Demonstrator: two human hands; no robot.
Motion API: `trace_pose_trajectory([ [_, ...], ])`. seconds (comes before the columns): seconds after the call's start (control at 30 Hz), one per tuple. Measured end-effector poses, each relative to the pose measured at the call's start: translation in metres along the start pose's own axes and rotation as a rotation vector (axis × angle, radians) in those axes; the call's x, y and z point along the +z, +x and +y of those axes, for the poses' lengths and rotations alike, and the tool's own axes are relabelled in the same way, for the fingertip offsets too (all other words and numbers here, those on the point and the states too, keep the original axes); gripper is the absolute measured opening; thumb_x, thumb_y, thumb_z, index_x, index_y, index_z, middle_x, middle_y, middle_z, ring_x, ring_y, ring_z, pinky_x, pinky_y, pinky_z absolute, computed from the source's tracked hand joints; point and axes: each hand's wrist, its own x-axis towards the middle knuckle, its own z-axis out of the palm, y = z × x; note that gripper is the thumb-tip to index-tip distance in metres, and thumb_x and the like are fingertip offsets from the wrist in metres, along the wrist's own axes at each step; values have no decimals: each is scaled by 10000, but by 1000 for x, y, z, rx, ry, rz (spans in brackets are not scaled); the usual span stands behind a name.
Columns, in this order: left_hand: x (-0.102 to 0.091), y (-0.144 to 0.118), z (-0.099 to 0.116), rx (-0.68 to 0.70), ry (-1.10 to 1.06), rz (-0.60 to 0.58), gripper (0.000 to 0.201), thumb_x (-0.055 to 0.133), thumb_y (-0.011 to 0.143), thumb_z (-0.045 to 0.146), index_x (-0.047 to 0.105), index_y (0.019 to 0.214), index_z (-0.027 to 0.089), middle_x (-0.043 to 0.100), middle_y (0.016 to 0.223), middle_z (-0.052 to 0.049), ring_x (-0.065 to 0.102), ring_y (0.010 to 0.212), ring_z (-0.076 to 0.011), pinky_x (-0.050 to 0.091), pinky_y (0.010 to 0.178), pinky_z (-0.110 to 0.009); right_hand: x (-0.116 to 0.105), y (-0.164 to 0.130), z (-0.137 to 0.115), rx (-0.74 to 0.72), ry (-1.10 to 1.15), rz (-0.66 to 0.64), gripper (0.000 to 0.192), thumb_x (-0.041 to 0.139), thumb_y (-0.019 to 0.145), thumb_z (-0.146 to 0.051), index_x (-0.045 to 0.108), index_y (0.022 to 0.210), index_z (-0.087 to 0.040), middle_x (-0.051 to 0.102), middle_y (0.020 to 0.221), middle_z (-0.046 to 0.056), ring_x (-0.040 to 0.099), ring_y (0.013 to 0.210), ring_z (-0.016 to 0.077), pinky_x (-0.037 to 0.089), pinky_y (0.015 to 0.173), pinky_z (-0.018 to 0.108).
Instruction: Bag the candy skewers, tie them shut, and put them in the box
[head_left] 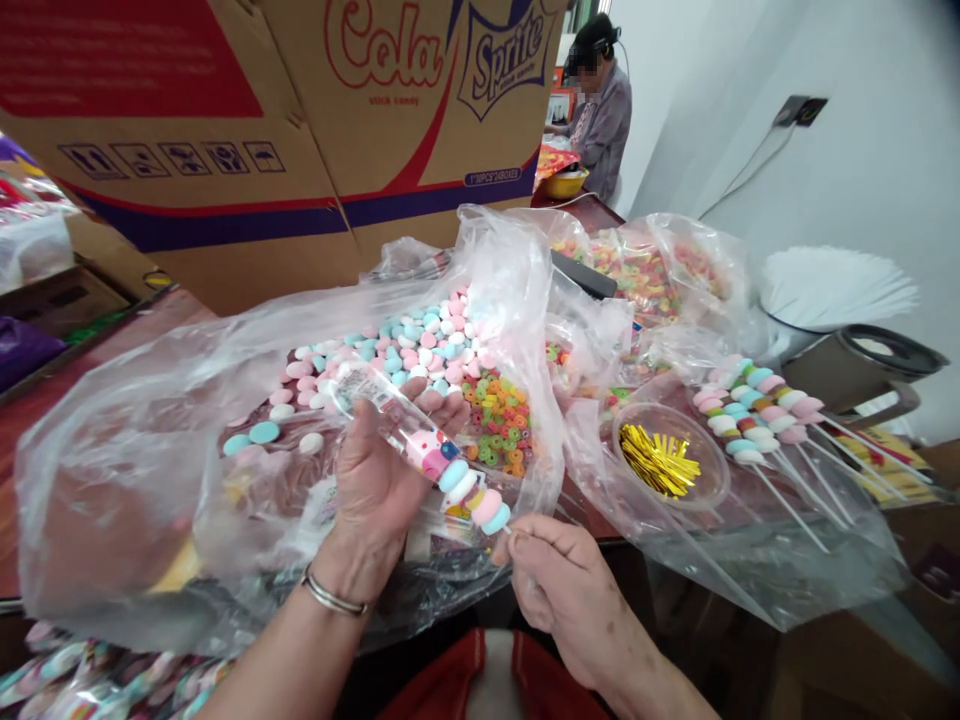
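Note:
My left hand (382, 465) is closed around a clear printed plastic sleeve (386, 415), thumb on top and fingers beneath. A candy skewer (476, 495) of pink, white and blue pieces is partly inside the sleeve's lower opening. My right hand (559, 575) pinches the white stick just below the bottom blue piece. Behind my left hand lies a heap of pastel candies (420, 340) on a plastic sheet. Beside it are small green and orange ring gummies (499, 415).
A round tub of gold twist ties (660, 460) sits right of centre. Several candy skewers (757, 410) lie farther right, near a bundle of white sticks (836, 285) and a dark jug (862, 365). A large cardboard box (300, 200) stands behind. Another person (604, 120) works at the back.

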Motion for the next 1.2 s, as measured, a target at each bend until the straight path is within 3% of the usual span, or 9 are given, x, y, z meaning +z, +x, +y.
trace_pose_trajectory([
  [0.1,3,0,-3,-5,-4,-96,293,756,795,412,663,829,135,540,576,48,604,588,-113,588,796,-323,1,-2,-4,6,-41,19,268,611,823,-400,600,743,-144,315,429,-112,182,390,36,133,384,190],
  [0.23,5,-1,-10,-3,-2,-136,309,822,734,372,626,777,138,448,550,90,486,494,-52,569,685,-245,-2,-5,-8,-94,-359,29,276,487,910,-387,561,756,-170,268,490,-100,217,439,62,179,419,199],
  [0.37,8,-5,-20,0,-17,-105,295,818,747,339,618,790,125,416,544,104,440,462,-35,543,638,-220,-3,-3,-1,-626,-1009,218,271,434,919,-254,569,702,-163,382,534,-40,327,486,91,231,486,244],
  [0.43,10,-7,-26,-12,-22,-91,273,807,763,320,612,786,129,414,554,105,428,448,-30,531,618,-213,0,-1,3,-791,-1144,288,244,422,904,-193,609,753,-152,425,532,-24,356,484,101,240,498,259],
  [0.53,11,-9,-32,-28,-28,-58,263,789,783,314,594,757,140,428,576,98,442,450,-33,527,612,-214,5,0,3,-600,-930,165,246,415,929,-230,605,791,-158,394,531,-46,339,472,91,254,476,233],
  [0.67,12,-6,-26,-100,-56,-33,291,705,842,400,617,781,130,519,617,39,558,553,-93,567,672,-264,7,0,-7,-119,-208,32,238,484,902,-326,567,745,-169,323,458,-96,233,399,57,196,391,185],
  [0.8,15,-3,-15,-31,-59,85,336,541,929,419,652,841,114,659,749,-62,660,722,-182,593,780,-382,6,1,-12,33,72,-39,183,557,826,-290,591,711,-151,344,381,-108,162,345,38,140,356,184],
  [0.93,15,-2,-13,-25,-9,91,300,463,968,280,645,800,112,590,628,-20,620,593,-136,597,731,-341,4,1,-6,-7,-59,-4,189,523,860,-295,578,738,-160,340,411,-107,199,367,46,162,374,187],
  [1.2,19,-3,-18,-139,4,228,372,423,998,296,589,706,137,456,502,41,506,450,-99,587,626,-288,-5,-4,-4,-309,-753,145,302,398,956,-380,458,718,-205,316,560,-67,291,503,87,226,472,230],
])
